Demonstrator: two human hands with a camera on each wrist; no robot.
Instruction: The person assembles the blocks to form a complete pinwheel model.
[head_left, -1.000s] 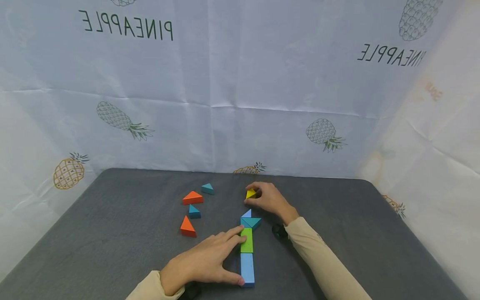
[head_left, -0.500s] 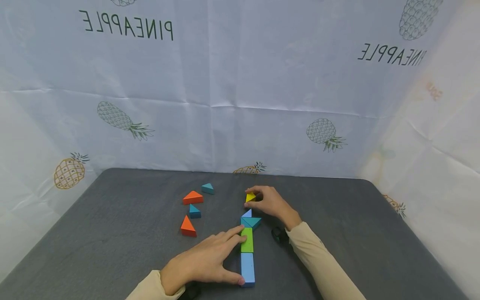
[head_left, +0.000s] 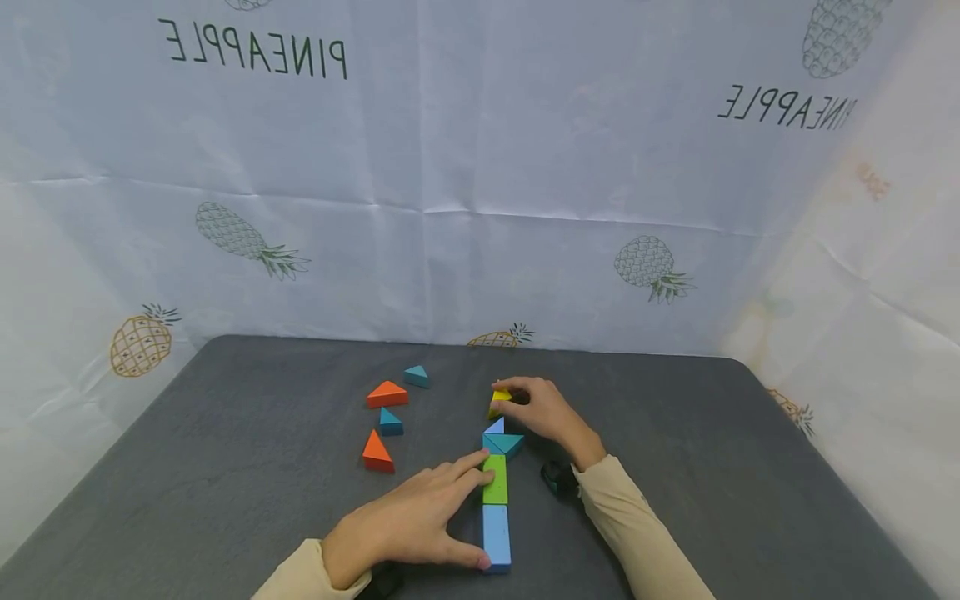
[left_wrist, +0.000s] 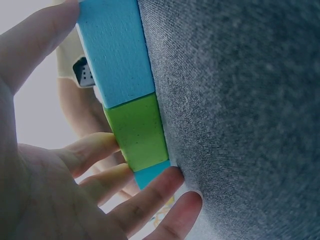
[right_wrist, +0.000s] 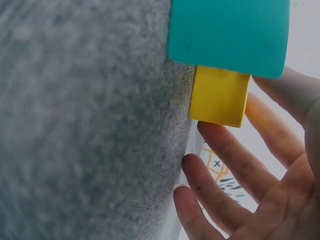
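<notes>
"On what is everything laid?"

"On a dark grey table (head_left: 225,467), rounded at its far corners."

"What is lined up near the middle?"

"From the near end, a blue block (head_left: 496,533), a green block (head_left: 497,487), two teal triangles (head_left: 510,444) and a lilac triangle (head_left: 496,427). Just beyond, a yellow block (right_wrist: 220,95) is seen; whether it is fully set down cannot be told."

"And to the left?"

"Two orange triangles (head_left: 387,396) and two smaller blue-green wedges (head_left: 390,423) are scattered, apart from that row."
</notes>
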